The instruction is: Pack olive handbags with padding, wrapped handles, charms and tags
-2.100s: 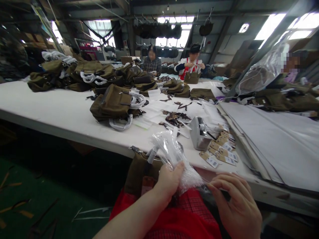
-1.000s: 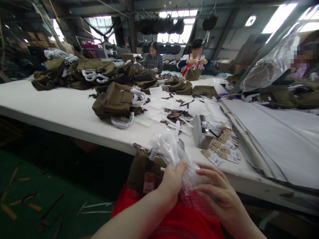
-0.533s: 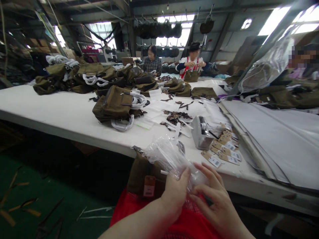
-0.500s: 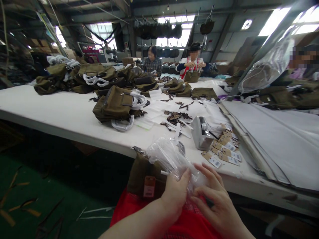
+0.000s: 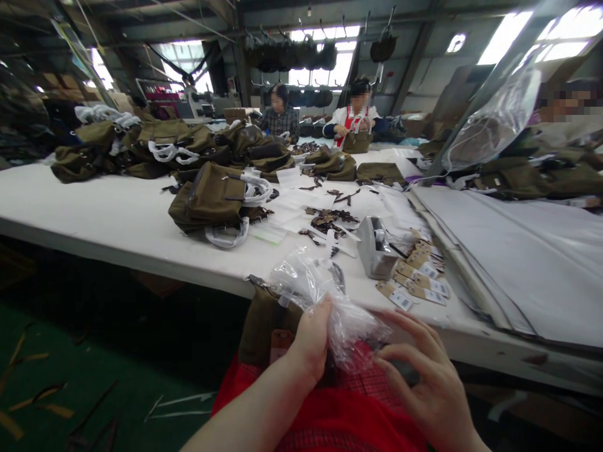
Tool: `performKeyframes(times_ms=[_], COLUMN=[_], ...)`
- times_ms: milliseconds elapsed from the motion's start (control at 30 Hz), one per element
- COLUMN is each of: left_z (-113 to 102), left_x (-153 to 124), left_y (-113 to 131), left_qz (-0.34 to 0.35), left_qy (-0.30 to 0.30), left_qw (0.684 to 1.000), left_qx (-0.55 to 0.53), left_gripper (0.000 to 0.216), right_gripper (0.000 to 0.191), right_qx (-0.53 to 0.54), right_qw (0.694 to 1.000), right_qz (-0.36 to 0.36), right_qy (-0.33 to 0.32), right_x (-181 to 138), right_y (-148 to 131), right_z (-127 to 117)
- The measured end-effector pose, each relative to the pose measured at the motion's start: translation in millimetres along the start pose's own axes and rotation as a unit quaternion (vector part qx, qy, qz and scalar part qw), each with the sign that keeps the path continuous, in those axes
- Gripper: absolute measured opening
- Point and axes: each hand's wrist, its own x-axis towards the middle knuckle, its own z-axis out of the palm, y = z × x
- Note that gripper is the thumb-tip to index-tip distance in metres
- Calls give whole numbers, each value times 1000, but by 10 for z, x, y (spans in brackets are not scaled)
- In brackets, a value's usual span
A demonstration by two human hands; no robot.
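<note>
My left hand [image 5: 311,342] is closed around a crumpled clear plastic bag [image 5: 301,276], which spreads over an olive handbag [image 5: 257,323]. Thumb and forefinger of my right hand [image 5: 426,370] pinch the plastic's right edge, and the other fingers are loosely bent. The handbag leans at the table's near edge above my red apron [image 5: 372,414]. A brown tag [image 5: 281,340] hangs on its front, partly behind my left wrist. Plastic covers much of its top.
On the white table [image 5: 117,220] lie a stuffed olive handbag [image 5: 211,194] with wrapped handles, dark straps [image 5: 330,220], a grey tape dispenser [image 5: 377,251] and several paper tags [image 5: 419,279]. White sheets [image 5: 518,251] lie to the right. Two co-workers [image 5: 355,122] are across the table.
My right hand has moved slightly right and down, stretching the plastic away from my left hand. The left hand has shifted a little left. The whole view has moved slightly.
</note>
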Motion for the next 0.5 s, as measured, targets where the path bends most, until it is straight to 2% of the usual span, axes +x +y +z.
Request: performKeyframes(times_ms=[100,167,233,333,433,500], left_z=[-4,-13,-15,8,45,61], left_x=[-16,-18,-24,-50,-88,-116], left_y=[-18,-37,-47,-26,9,13], left_qz=[-21,-27,-24,-21,-24,-22], left_qy=[1,0,5,21,20,4], left_qw=[1000,1000,1000,999,999,999], left_qx=[-18,-15,-12,-22,-35,-33], left_gripper=[50,53,54,52,50,50], right_gripper=[1,8,15,13,7,16], right_qx=[8,23,49,48,-12,-53], right_qw=[994,990,994,998,1000,998], right_qz=[47,47,3,-46,-10,30], right_qy=[95,132,102,4,-15,-1], right_x=[-12,-19,-24,-25,-22,-18], right_y=[-33,-109,-190,-252,-225,-182], right_z=[-85,-142,-174,-145,-47,19])
